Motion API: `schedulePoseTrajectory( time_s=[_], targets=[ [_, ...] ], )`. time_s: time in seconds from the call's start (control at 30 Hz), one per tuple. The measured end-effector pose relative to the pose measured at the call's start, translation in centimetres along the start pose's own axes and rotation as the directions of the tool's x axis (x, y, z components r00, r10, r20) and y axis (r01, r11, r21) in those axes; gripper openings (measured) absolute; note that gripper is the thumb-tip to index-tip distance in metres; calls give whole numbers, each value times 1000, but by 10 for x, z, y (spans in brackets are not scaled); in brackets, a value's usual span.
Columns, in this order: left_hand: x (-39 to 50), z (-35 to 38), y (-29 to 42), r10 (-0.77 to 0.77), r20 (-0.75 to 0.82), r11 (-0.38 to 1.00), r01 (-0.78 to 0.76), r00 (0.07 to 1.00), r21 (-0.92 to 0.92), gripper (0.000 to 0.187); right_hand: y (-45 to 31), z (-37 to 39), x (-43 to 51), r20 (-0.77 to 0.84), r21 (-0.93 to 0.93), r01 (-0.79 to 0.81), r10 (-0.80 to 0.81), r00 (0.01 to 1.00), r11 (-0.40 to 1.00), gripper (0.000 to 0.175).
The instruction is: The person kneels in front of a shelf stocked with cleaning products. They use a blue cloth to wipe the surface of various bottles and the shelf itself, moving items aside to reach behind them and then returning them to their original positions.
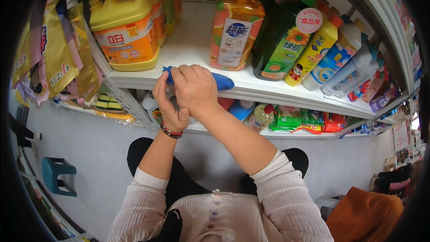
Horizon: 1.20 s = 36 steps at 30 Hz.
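A blue cloth (221, 81) is bunched at the front edge of a white shelf (188, 48). My right hand (196, 85) is closed over its middle, and one end sticks out to the right of my knuckles. Beaded bracelets circle the wrist of my left hand (169, 106), which presses against the right hand from the left. The cloth's other end shows between my left fingertips and right fingers; most of it is hidden under the hands. Left of them stands a yellow detergent jug (126, 37); to the right is an orange pump bottle (235, 37).
Dark green bottles (282, 43) and other cleaning bottles line the shelf's right side. Below, a lower shelf holds a clear bottle (260, 117) and bagged goods (289, 117). Gold packages (60, 50) hang at left. A teal stool (58, 176) stands on the floor.
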<state>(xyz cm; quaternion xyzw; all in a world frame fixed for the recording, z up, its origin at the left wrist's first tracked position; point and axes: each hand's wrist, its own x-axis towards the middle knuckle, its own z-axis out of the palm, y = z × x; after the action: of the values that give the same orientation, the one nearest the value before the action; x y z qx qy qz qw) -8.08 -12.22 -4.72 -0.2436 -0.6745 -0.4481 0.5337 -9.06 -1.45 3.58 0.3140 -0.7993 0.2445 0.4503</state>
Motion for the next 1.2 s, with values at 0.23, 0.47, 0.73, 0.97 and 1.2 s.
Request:
schedulePoseTrajectory(
  time_s=[0.23,0.47,0.73,0.97,1.2],
  targets=[
    [0,-6,1,125,181,954,-168,976,247,72,45,-56,-31,-16,-29,41,-42,999,999,33],
    [3,-2,13,114,263,895,-214,958,391,59,99,-131,-73,-68,-164,24,-36,997,986,35],
    [72,57,59,-285,226,954,252,931,162,84,127,-157,-96,-194,-242,-52,4,981,969,45],
    [124,98,51,-556,387,830,516,736,212,92,128,-152,-96,-244,-264,-35,-32,969,964,45],
    [116,94,47,-531,371,846,503,762,176,96,134,-163,-100,-168,-268,-30,-16,986,963,45]
  ],
)
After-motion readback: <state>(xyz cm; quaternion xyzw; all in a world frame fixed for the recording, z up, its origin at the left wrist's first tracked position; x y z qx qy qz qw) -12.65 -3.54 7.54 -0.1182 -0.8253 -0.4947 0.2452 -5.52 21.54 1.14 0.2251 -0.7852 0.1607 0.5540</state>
